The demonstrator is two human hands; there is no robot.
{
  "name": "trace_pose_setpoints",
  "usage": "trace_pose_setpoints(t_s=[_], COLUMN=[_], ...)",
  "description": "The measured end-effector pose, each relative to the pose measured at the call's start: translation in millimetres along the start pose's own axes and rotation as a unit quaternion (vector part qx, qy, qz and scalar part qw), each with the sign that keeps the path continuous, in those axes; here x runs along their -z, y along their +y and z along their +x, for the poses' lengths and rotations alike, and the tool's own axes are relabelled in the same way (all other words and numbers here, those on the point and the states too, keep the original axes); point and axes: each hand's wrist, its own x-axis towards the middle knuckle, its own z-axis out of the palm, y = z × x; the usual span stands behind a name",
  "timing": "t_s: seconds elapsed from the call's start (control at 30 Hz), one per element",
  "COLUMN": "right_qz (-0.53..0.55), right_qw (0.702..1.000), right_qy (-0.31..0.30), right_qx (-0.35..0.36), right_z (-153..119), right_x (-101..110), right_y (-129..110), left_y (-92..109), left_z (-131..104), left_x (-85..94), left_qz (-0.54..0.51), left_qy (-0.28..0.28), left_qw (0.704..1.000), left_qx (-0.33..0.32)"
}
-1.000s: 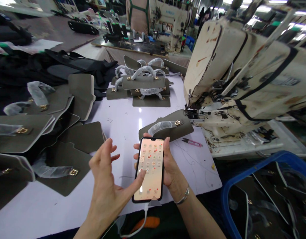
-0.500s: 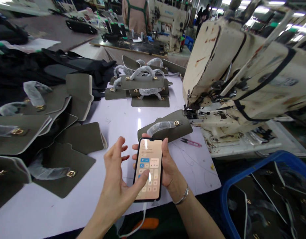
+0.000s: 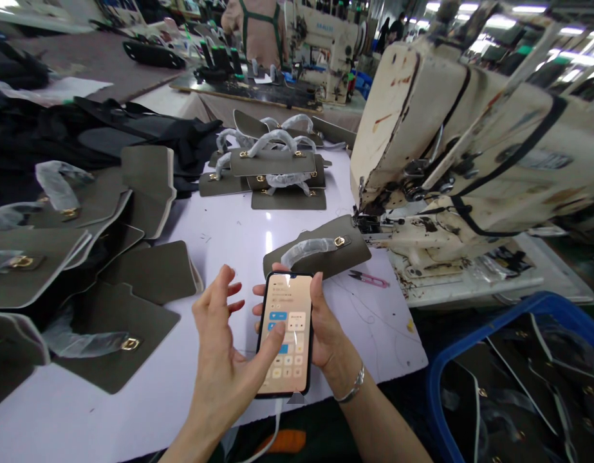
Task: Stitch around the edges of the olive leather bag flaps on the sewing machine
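Phone (image 3: 297, 339) sits on the near side of the olive panel (image 3: 355, 248), long axis pointing panelward; remotely, I see the right hand (image 3: 327, 335) gripping it, the left hand (image 3: 225, 347) loosely spread, thumb over the phone.

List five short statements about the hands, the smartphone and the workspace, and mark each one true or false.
1. The right hand holds the smartphone. True.
2. The left hand lies flat on the white tabletop. False: the left hand is raised, its thumb over the smartphone's screen.
3. A white cable runs from the smartphone's lower end. True.
4. The pink-handled thread snips are inside the blue bin. False: the thread snips lie on the white tabletop.
5. The silver bracelet is on the left wrist. False: the silver bracelet is on the right wrist.
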Motion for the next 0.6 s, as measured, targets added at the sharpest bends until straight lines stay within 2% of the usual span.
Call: trace_pose_setpoints(t_s=[0.17,0.37,0.5,0.6], right_qz=[-0.012,-0.013,0.0,-0.01], right_qw=[1.0,1.0,0.999,0.993], right_qy=[0.006,0.016,0.044,0.107], right_qx=[0.006,0.009,0.013,0.05], right_z=[0,2,3,8], right_x=[-1,2,5,6], right_y=[-2,-5,0,14], left_y=[-7,0,-7,-26], left_z=[-9,-29,-49,-58], left_x=[5.8,10.4,0.0,-11.1], left_qz=[-0.031,-0.028,-0.016,0.015], left_qy=[0.007,-0.054,-0.1,-0.072], left_qw=[0.999,0.996,0.991,0.997], left_qx=[0.025,0.064,0.084,0.031])
